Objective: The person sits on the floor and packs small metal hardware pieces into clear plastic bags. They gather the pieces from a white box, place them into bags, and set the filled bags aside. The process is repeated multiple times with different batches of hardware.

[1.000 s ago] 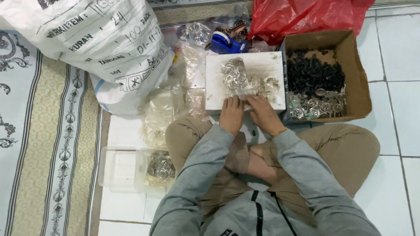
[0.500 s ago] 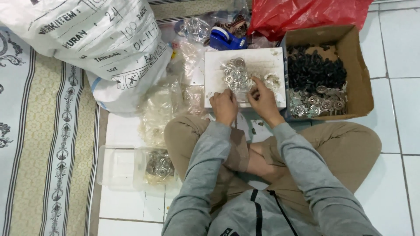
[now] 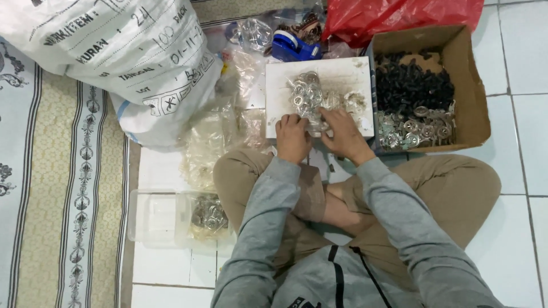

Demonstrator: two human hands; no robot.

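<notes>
I sit on the floor with my legs crossed. My left hand and right hand rest side by side on the near edge of the white board. My fingers are curled at the pile of shiny rings on it. I cannot tell if they pinch one. A box sits right of the board.
</notes>
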